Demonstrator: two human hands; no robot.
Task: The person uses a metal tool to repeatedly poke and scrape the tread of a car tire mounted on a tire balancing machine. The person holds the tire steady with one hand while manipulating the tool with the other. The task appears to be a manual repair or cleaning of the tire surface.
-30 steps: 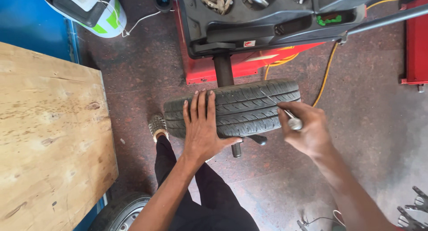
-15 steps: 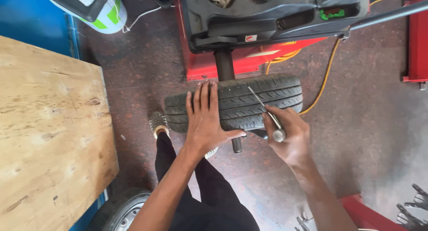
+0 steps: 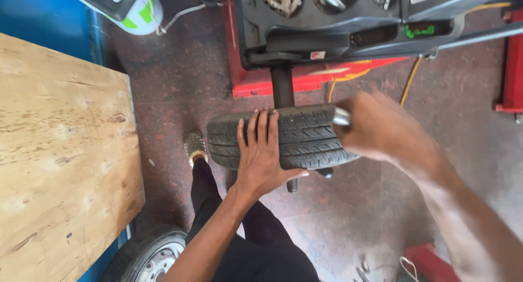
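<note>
A black tyre (image 3: 305, 136) is mounted upright on the shaft of a red and black wheel machine (image 3: 327, 37). My left hand (image 3: 261, 154) lies flat on the tread, fingers spread and pointing away from me. My right hand (image 3: 384, 127) is blurred over the tyre's right end, closed around a small silver metal tool (image 3: 341, 117) whose tip shows at the fist's left side. My dark trouser legs and one shoe (image 3: 194, 146) are below the tyre.
A plywood table top (image 3: 60, 167) fills the left side. Another wheel with a silver rim (image 3: 150, 255) lies on the floor at the bottom. A white and green container (image 3: 131, 7) stands at the top left. A yellow cable (image 3: 408, 80) and red equipment (image 3: 509, 59) are to the right.
My right hand has swung up and closer to the camera with the tool, now blurred over the tyre's right end. The left hand stays flat on the tread.
</note>
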